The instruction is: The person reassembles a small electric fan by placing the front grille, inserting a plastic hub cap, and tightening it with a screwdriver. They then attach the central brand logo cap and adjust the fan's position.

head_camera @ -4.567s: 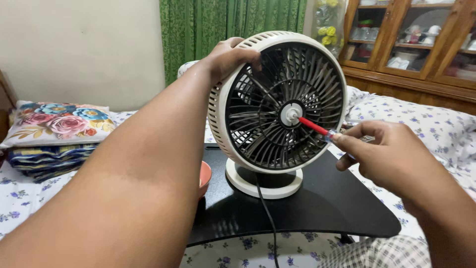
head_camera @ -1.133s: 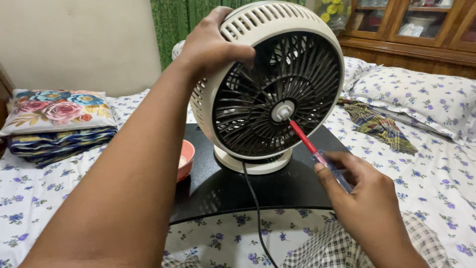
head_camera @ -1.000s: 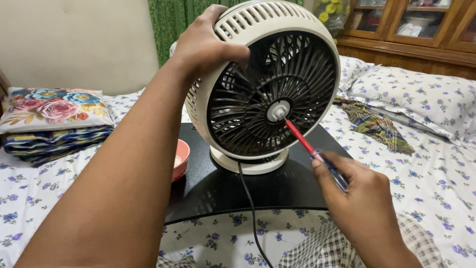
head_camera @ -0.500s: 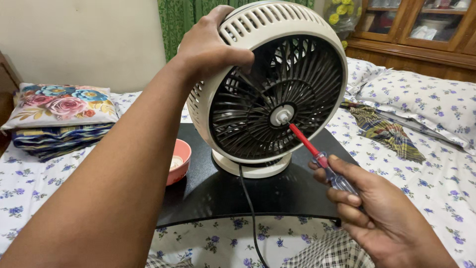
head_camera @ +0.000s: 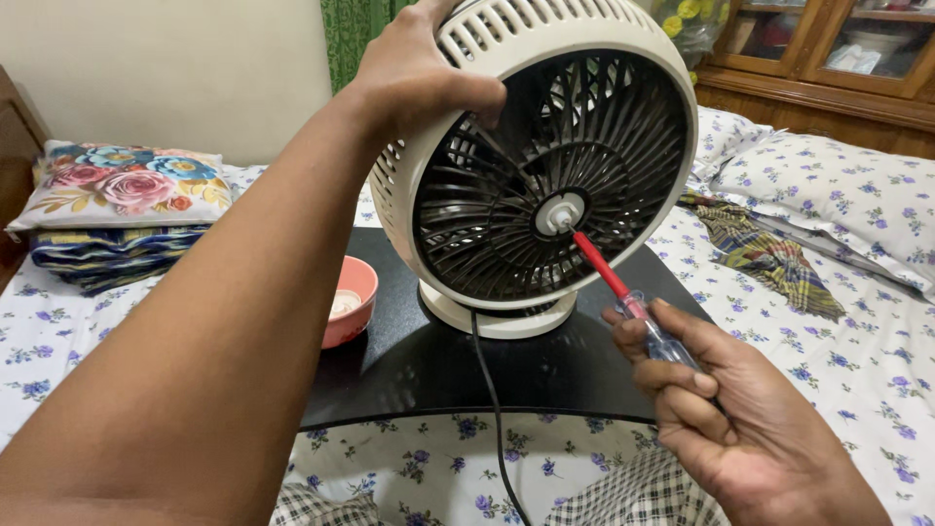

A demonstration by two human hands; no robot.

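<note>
Bed: flowered sheet (head_camera: 847,321) fills the frame, stacked pillows (head_camera: 122,195) at the left, a wooden cabinet (head_camera: 828,58) in the upper right corner.
Table: low black table (head_camera: 545,365) at centre, standing on the bed.
Fan: cream table fan (head_camera: 545,146) upright on the table, dark grille facing the camera, its cord (head_camera: 492,409) running down toward the lower edge.
Bowl: pink bowl (head_camera: 349,300) just left of the fan's base.
Progress: screwdriver (head_camera: 623,297) tip sits on the white hub at the grille's centre (the grille is still on, so I judge the loosening unfinished).
Left hand (head_camera: 419,73): arm stretched up from lower left, fingers clamped over the fan's top rim.
Right hand (head_camera: 730,409): lower right, fingers curled round the clear handle.
</note>
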